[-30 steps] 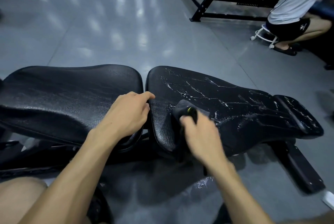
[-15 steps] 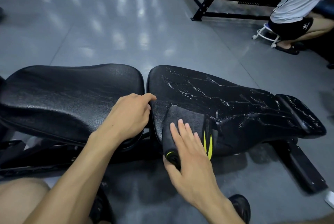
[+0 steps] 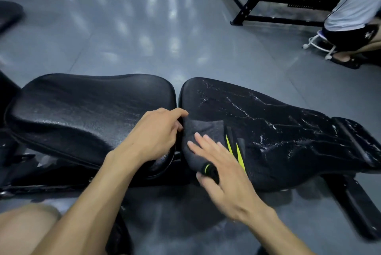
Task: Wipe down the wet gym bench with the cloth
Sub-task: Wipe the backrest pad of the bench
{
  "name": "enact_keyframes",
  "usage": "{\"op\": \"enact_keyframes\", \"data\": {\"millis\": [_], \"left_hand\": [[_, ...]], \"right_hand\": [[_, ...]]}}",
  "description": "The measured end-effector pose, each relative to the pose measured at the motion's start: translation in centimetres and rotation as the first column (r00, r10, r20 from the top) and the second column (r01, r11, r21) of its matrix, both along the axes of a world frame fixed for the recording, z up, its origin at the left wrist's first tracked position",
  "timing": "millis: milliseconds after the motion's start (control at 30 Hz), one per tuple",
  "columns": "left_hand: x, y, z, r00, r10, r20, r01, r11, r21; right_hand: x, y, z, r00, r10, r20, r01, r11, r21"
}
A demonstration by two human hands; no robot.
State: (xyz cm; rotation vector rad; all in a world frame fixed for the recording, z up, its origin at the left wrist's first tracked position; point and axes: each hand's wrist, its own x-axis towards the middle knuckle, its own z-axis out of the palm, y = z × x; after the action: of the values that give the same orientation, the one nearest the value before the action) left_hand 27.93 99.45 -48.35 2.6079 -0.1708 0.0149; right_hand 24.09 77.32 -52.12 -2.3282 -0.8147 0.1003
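Two hands: right hand fingers straight on cloth, left hand gripping bench.

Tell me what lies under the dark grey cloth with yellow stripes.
The dark grey cloth with yellow stripes lies on the wet black padded bench section; the right hand presses it flat. Whether the pad beneath is wet is hidden.

Open wet surface to the right
Right of the cloth the surface lies bare; the left hand blocks the gap.

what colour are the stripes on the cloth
Neon yellow-green stripes on a dark grey cloth, seen in the head view.
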Motion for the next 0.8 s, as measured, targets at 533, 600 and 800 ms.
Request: {"op": "enact_keyframes", "data": {"millis": [533, 600, 800], "left_hand": [[1.4, 0.9, 0.8, 0.964, 0.237, 0.119, -0.224, 0.968, -0.115], [1.6, 0.8, 0.9, 0.958, 0.246, 0.147, -0.229, 0.966, -0.123], [2.1, 0.9, 0.5, 0.961, 0.251, 0.115, -0.238, 0.964, -0.118]], "right_hand": [[6.6, 2.3, 0.1, 0.997, 0.019, 0.07, -0.015, 0.998, -0.065], [11.6, 4.2, 0.3, 0.99, -0.122, 0.076, 0.13, 0.987, -0.1], [6.5, 2.7, -0.1, 0.994, 0.036, 0.106, -0.024, 0.993, -0.112]]}}
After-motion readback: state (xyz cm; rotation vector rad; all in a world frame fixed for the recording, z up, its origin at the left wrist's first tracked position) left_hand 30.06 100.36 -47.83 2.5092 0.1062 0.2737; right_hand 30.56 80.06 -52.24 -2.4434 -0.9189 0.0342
